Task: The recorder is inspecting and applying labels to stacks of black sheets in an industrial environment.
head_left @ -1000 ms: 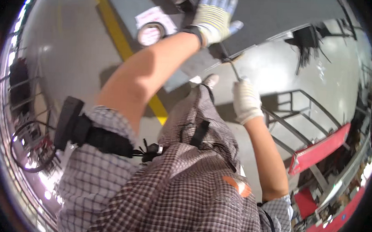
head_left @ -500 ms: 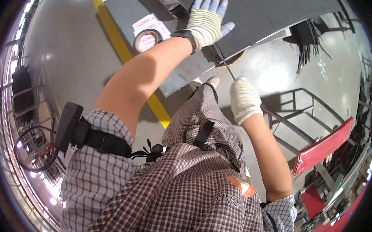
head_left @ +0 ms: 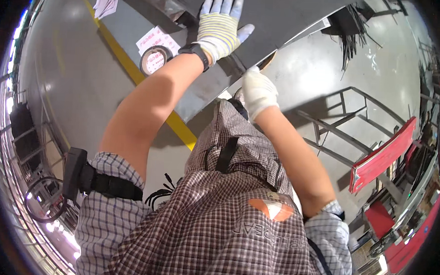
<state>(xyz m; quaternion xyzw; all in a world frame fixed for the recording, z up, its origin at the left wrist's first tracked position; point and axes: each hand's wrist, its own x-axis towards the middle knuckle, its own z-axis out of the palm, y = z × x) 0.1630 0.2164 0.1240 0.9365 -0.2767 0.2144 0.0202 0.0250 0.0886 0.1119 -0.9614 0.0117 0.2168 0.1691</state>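
Currently the dark metal sheet (head_left: 279, 17), long axis running near-left to far-right, is pressed flat under the spread left hand (head_left: 219, 27), while the right hand (head_left: 258, 90), curled shut, is held at its near edge; whether anything is gripped cannot be told.

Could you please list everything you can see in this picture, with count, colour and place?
Metal sheet: one, dark grey, top centre, under the left hand.
Tape roll: one, dark rim, on the floor left of the sheet.
Paper slips: a few, white, top left on the floor.
Floor line: one, yellow, running diagonally across the grey floor.
Steel frame: one, grey, right of centre.
Red panel: one, red, leaning at right.
Left hand: white striped glove, flat on the sheet.
Right hand: white glove, at the sheet's lower edge.
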